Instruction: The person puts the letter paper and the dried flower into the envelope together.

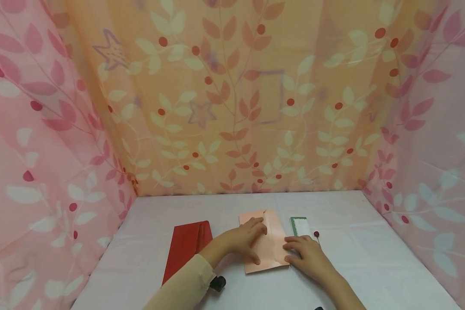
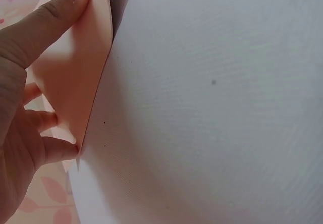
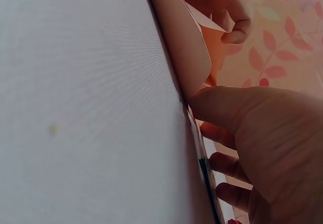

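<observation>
A peach paper envelope (image 1: 273, 247) lies in the middle of the table with a long flap raised along it. My left hand (image 1: 242, 241) reaches over its left part, holding the raised paper between bent fingers and thumb. In the left wrist view, the thumb presses one end of the paper (image 2: 83, 77) while the fingertips touch its far edge. My right hand (image 1: 308, 258) rests at the envelope's right edge, thumb by the near corner. The right wrist view shows the right thumb (image 3: 217, 103) touching that corner, the other fingers loosely bent beside it.
To the left lies a red envelope (image 1: 180, 247), partly behind the left arm. A green-bordered white card (image 1: 299, 224) lies beyond the right hand. Beside it is a thin stem with a small dark red flower head (image 1: 316, 234). Patterned curtains (image 1: 232, 129) enclose the white table (image 1: 139, 224).
</observation>
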A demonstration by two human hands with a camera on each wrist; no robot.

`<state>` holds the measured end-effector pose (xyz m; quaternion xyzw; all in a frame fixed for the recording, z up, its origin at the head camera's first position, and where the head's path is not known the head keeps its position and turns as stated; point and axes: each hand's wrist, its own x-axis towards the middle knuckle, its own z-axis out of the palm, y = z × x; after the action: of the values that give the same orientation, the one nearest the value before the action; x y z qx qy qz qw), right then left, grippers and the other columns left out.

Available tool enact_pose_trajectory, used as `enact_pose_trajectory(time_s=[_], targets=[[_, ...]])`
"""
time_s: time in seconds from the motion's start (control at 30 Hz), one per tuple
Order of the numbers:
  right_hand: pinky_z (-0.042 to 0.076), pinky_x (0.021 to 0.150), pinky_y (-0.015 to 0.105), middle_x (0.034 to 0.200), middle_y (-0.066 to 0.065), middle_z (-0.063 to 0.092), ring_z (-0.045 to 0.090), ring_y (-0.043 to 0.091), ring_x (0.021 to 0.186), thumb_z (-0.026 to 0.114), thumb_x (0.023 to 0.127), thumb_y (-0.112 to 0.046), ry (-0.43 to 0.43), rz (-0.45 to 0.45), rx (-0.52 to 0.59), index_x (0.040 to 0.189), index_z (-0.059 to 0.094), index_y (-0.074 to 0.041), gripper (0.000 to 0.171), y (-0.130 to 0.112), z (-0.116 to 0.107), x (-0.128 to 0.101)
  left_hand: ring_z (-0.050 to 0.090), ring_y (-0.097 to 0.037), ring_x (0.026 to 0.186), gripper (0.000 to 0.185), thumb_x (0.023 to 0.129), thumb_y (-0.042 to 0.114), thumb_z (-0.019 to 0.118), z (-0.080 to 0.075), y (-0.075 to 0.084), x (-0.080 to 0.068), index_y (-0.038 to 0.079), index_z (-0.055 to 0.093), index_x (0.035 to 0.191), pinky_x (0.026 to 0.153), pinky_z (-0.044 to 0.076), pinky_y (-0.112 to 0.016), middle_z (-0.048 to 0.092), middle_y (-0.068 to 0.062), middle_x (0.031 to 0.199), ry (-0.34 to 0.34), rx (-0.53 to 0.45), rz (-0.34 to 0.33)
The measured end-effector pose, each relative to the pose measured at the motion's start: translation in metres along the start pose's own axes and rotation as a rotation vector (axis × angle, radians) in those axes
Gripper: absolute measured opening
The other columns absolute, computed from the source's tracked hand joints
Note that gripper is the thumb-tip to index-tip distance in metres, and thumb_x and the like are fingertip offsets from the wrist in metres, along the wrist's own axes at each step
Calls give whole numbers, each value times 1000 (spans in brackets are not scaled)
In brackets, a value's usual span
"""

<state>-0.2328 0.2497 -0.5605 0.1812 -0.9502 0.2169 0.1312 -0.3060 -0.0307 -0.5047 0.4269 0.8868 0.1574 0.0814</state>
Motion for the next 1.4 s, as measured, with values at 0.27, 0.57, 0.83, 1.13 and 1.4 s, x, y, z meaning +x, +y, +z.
enact_pose_trajectory(time_s=[0.27,0.57,0.83,1.13,1.4], targets=[[52,96,48,125,-7,72,63,18,115,85,83,-37,41,-46,-69,105,78,-24,27,-16,-9,1,21,-34,156,80,72,53,90,0,-1,-1,30,43,132,118,35,-58,23,-6,168,-3,10,-23],[55,94,43,113,-11,74,67,14,110,85,84,-29,137,-35,-51,103,78,-22,21,-23,-19,2,20,-36,156,79,72,52,90,-1,-1,0,29,43,131,118,33,-60,22,-6,168,-16,-24,-16],[57,89,44,107,-8,75,70,19,104,87,82,-20,153,37,-78,103,77,-19,23,-33,-25,7,23,-36,156,80,71,55,90,6,-9,-2,32,42,131,118,35,-53,22,-4,168,-9,6,-34],[55,92,54,112,4,76,67,32,108,84,83,-14,147,121,-64,108,77,-13,26,-30,-45,9,21,-34,157,77,74,51,89,0,1,-5,33,42,132,118,33,-58,22,-4,169,-3,-21,-43],[52,93,58,121,12,73,65,39,113,81,84,-19,65,274,-4,119,74,-11,36,-10,-54,1,19,-36,157,77,74,51,89,0,1,-4,31,41,131,114,42,-52,19,-6,170,-5,-55,-29]])
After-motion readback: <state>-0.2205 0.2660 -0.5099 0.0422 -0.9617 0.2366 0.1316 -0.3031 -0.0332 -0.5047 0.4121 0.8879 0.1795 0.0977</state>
